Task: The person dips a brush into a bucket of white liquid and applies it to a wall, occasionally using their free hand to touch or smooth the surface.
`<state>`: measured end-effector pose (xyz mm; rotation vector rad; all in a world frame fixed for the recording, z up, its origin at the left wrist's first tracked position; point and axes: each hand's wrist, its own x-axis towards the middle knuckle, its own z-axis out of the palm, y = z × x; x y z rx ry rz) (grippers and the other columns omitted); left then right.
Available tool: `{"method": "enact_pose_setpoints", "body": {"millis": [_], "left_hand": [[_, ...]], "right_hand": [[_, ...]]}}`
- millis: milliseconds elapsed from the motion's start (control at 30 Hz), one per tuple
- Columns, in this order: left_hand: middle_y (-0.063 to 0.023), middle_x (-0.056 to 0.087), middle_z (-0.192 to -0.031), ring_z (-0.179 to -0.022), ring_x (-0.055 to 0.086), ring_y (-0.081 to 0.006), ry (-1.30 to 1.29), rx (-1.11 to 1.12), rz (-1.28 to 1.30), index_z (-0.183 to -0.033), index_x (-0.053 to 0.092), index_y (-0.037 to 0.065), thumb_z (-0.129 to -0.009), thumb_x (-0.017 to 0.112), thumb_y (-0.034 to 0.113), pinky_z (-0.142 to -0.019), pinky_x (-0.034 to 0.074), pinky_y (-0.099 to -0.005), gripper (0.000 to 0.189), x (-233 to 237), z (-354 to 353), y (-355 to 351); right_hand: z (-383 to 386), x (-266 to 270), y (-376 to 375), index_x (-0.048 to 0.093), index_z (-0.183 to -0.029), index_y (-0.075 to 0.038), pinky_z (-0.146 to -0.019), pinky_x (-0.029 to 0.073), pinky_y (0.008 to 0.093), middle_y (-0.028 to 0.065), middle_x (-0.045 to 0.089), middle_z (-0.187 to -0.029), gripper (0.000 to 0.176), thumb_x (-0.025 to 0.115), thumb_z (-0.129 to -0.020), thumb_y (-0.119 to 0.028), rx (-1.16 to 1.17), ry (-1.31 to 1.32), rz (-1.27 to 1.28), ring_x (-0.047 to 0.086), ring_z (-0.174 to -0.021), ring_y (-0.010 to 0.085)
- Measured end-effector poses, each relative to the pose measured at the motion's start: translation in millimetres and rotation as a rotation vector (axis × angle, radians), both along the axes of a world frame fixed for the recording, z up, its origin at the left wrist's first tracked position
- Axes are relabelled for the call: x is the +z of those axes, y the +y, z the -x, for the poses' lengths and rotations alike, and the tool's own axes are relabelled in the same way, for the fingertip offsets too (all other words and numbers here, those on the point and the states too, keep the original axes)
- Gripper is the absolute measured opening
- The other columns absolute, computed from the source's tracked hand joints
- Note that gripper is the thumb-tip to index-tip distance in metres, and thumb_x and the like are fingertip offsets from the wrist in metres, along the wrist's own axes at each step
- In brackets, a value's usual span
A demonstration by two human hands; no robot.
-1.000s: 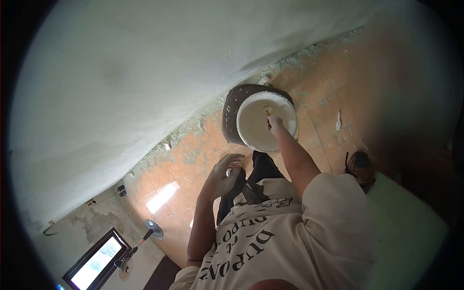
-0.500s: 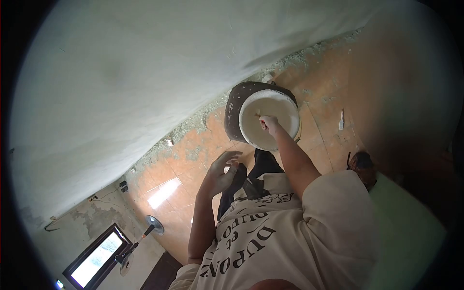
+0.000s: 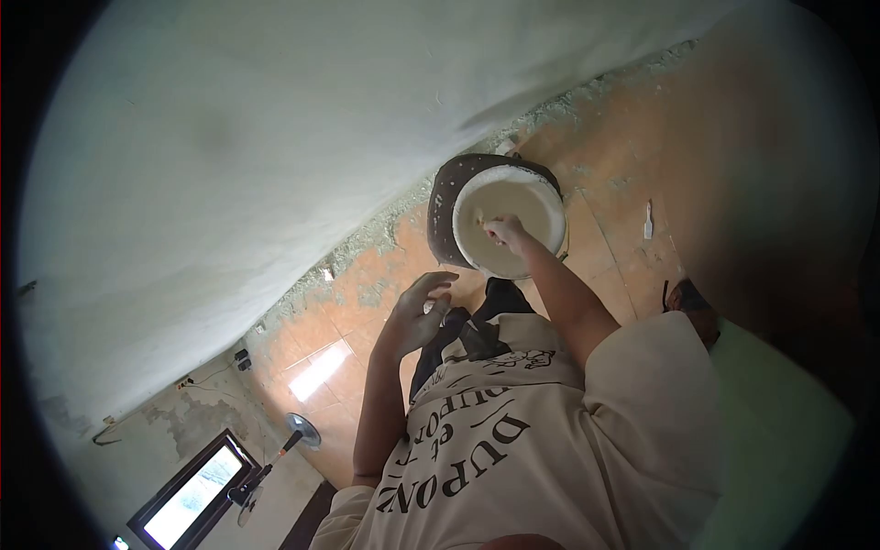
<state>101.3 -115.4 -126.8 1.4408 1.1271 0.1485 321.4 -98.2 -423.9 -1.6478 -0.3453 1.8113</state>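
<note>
Head view: your right hand [image 3: 506, 231] is over the white bucket [image 3: 557, 216], fingers closed round a short-handled tool [image 3: 479, 218]; brush or scraper, too small to tell. The tool's pale end is within the bucket's mouth, toward the wall side, by the off-white mix [image 3: 533, 198]; dipped or just above, can't tell. Your left hand [image 3: 420, 312] hangs apart, fingers loosely curled, nothing visible in it, near your dark trouser leg [image 3: 506, 295].

Bucket is on the tiled floor [image 3: 632, 261] side of the wall [image 3: 275, 137], next to a dark white-specked sheet [image 3: 442, 215]; can't tell if it stands on it. White-handled brush or spatula [image 3: 649, 220] lies well apart on the tiles.

Risks, judged: a hard sweep could slop mix over the rim; a wet handle could slip from your grip into it; your foot, close by, could knock the bucket; wet drips could make tiles slick.
</note>
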Motion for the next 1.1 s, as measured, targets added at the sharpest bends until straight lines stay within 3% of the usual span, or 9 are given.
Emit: {"method": "enact_pose_setpoints", "body": {"millis": [133,200,233,300,733,800,900,1000,1100], "left_hand": [[-0.0079,0.059,-0.126,-0.118,0.056,-0.0208,-0.002,0.001,-0.01,-0.124,0.055,0.007,-0.095,0.051,0.011,-0.098,0.044,-0.038,0.029,3.4,-1.8,4.2],[-0.0078,0.059,-0.126,-0.118,0.056,-0.0207,0.008,-0.003,-0.007,-0.124,0.055,0.007,-0.095,0.052,0.011,-0.098,0.044,-0.038,0.029,3.6,-2.7,5.1],[-0.0076,0.06,-0.125,-0.118,0.056,-0.0206,0.018,-0.009,-0.007,-0.124,0.055,0.007,-0.095,0.052,0.011,-0.098,0.044,-0.038,0.03,4.0,-3.2,5.0],[-0.0076,0.06,-0.125,-0.118,0.056,-0.0206,0.011,-0.01,-0.017,-0.124,0.055,0.007,-0.095,0.052,0.012,-0.098,0.045,-0.0379,0.03,4.8,-3.8,4.0],[-0.0083,0.06,-0.124,-0.116,0.057,-0.0212,0.04,-0.067,-0.091,-0.125,0.055,0.007,-0.095,0.053,0.012,-0.096,0.046,-0.0364,0.03,12.0,-1.9,9.0],[-0.0085,0.06,-0.124,-0.116,0.057,-0.0212,0.04,-0.066,-0.102,-0.125,0.055,0.007,-0.095,0.053,0.012,-0.096,0.046,-0.036,0.03,13.5,-3.6,10.4],[-0.0086,0.06,-0.123,-0.116,0.058,-0.0211,0.03,-0.085,-0.142,-0.126,0.055,0.007,-0.095,0.053,0.012,-0.095,0.047,-0.0353,0.031,9.8,-1.7,15.7],[-0.0084,0.06,-0.124,-0.115,0.058,-0.0213,0.008,-0.132,-0.175,-0.125,0.056,0.008,-0.095,0.054,0.012,-0.095,0.047,-0.0357,0.031,11.7,-1.2,20.5],[-0.0084,0.06,-0.123,-0.115,0.058,-0.0216,-0.009,-0.106,-0.208,-0.124,0.057,0.008,-0.094,0.053,0.013,-0.094,0.048,-0.0365,0.031,20.8,-1.3,29.6]], "right_hand": [[7.8,-5.8,-8.0,0.065,-0.07,-0.005,-0.041,0.037,0.0256,0.0021,0.059,-0.059,0.012,0.074,-0.07,-0.013,0.171,-0.209,-0.075,0.049,-0.044,0.0087],[13.5,-5.2,-11.7,0.065,-0.073,-0.005,-0.04,0.037,0.0256,0.0018,0.059,-0.06,0.013,0.075,-0.07,-0.012,0.491,-0.289,-0.11,0.048,-0.044,0.0089],[12.5,-2.8,-12.8,0.065,-0.073,-0.005,-0.04,0.037,0.0256,0.0018,0.059,-0.06,0.013,0.075,-0.07,-0.012,0.492,-0.29,-0.11,0.048,-0.044,0.0089],[9.9,2.9,-10.0,0.064,-0.077,-0.006,-0.041,0.039,0.0274,0.0022,0.06,-0.061,0.017,0.076,-0.068,-0.015,0.313,-0.178,-0.045,0.049,-0.045,0.0095],[-11.4,16.0,-30.0,0.055,-0.068,-0.009,-0.038,0.032,0.025,0.0,0.05,-0.057,0.015,0.069,-0.076,-0.01,0.067,0.202,-0.02,0.041,-0.041,0.0083],[-22.6,15.8,-45.3,0.053,-0.073,-0.01,-0.04,0.032,0.0248,-0.0004,0.047,-0.058,0.013,0.064,-0.079,-0.007,-0.076,0.35,0.017,0.04,-0.042,0.008],[-38.4,35.9,-63.5,0.055,-0.083,-0.009,-0.04,0.029,0.0239,-0.0003,0.048,-0.062,0.01,0.062,-0.078,-0.005,-0.058,0.444,-0.053,0.036,-0.042,0.0075],[-42.6,70.5,-67.2,0.054,-0.1,-0.008,-0.043,0.032,0.0249,0.0015,0.05,-0.07,0.022,0.064,-0.08,-0.006,-0.074,0.531,-0.116,0.038,-0.046,0.0083],[-39.0,106.3,-47.2,0.054,-0.114,-0.007,-0.054,0.041,0.0273,0.0062,0.058,-0.08,0.031,0.067,-0.086,-0.008,0.032,0.643,-0.271,0.052,-0.06,0.0138]]}}
